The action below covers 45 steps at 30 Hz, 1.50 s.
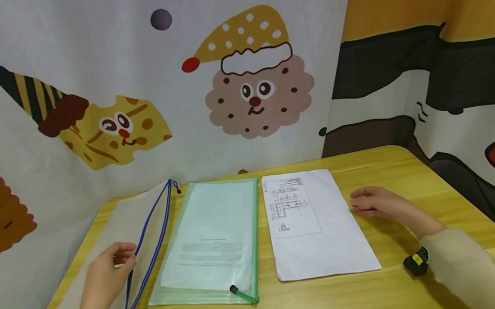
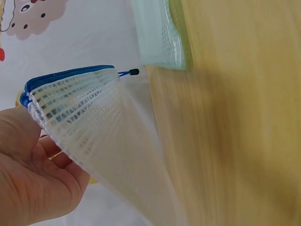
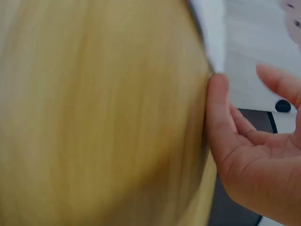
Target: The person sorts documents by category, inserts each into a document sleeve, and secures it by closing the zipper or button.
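My left hand [image 1: 106,277] pinches the edge of a whitish mesh zipper bag [image 1: 91,256] with a blue zipper. The bag's mouth gapes along its right side, one zipper edge raised above the other. In the left wrist view, mesh weave and a dark-tipped pull cord [image 2: 134,72] show at the bag's [image 2: 113,122] far end. A stack of white paper [image 1: 320,250], with a line drawing printed at upper left, lies on the table. My right hand [image 1: 375,202] is at the stack's right edge, fingers extended and thumb apart in the right wrist view, holding nothing.
Between the bag and the paper lies a green-edged mesh zipper bag [image 1: 206,216] with a printed sheet inside and its cord at the lower right. All rest on a yellow wood-grain table [image 1: 328,298]. A cartoon-printed curtain [image 1: 186,149] hangs along the table's far edge.
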{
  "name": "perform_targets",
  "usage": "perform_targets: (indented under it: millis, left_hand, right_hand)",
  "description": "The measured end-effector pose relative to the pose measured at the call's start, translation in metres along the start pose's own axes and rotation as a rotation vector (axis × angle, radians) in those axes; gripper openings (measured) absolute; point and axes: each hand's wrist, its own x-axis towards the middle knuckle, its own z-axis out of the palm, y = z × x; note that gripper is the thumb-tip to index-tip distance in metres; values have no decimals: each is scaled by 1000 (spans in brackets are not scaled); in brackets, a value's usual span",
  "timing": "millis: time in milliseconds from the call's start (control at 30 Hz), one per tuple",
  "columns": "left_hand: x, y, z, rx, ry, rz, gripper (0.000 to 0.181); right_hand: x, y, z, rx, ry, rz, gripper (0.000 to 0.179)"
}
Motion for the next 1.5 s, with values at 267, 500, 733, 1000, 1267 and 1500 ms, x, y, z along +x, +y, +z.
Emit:
perform_targets:
  millis: [267, 500, 733, 1000, 1267, 1500]
  left_hand:
    - [2, 1, -1, 10, -10, 31, 20]
    - [3, 4, 1, 9, -24, 11, 20]
    - [2, 3, 5, -2, -33, 0, 20]
    - [2, 5, 10, -13, -18, 16, 19]
    - [1, 9, 12, -29, -30, 12, 20]
    - [1, 9, 13, -41, -53, 1, 21]
  right_hand:
    - [14, -28, 28, -590, 150, 36, 82]
    - [19, -43, 47, -779, 167, 24, 59]
    - [21, -48, 49, -771, 148, 80, 52]
    - [20, -38, 37, -721, 155, 51, 49]
    - [11, -28, 14, -476, 115, 1, 28]
    - [-5, -36, 0, -222, -8, -58, 42]
